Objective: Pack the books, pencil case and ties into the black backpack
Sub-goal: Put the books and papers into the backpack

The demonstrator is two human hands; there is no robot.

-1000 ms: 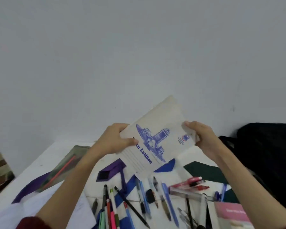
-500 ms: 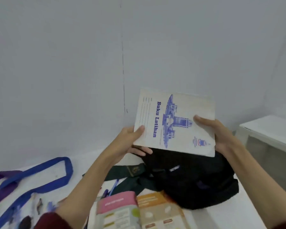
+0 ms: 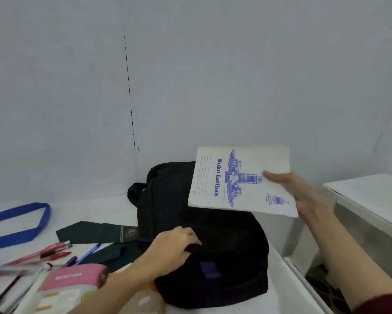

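A black backpack (image 3: 224,241) stands on the white table against the wall. My right hand (image 3: 297,191) holds a white exercise book (image 3: 240,180) printed "Buku Latihan" in blue, above the backpack's right side. My left hand (image 3: 174,248) grips the backpack's dark fabric near its front top, fingers curled into it. A dark green tie (image 3: 100,234) with a gold crest lies left of the backpack. A pink-covered book (image 3: 70,282) lies at the lower left. A clear pencil case with blue trim (image 3: 20,223) sits at the far left.
Several red, blue and black pens (image 3: 54,252) are scattered on the table at the left. A second white table (image 3: 371,196) stands to the right, across a gap showing patterned floor (image 3: 326,288). A grey wall (image 3: 190,75) rises close behind the backpack.
My left hand has let go of the exercise book and dropped onto the backpack. My right hand alone now holds the book, shifted right. The view has kept turning toward the backpack.
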